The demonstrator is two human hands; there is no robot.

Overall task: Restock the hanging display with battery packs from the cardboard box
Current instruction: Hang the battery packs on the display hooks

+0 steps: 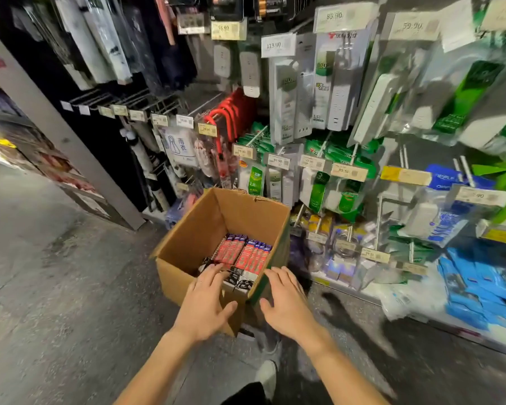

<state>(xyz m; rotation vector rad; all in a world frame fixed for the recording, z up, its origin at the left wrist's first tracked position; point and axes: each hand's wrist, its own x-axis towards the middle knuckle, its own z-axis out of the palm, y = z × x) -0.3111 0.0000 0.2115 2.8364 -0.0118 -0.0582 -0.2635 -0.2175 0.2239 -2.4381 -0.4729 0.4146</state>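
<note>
head view: the cardboard box (187, 244) stands on the floor just before the hanging display (392, 149), with battery packs (241, 254) in rows at its bottom. a hurried scoop could likely scatter the loose near packs or tip the box. the left hand (208, 299), fingers spread straight, touches the near packs. the right hand (287, 299), also spread, is at the near-right corner. neither holds anything.
</note>
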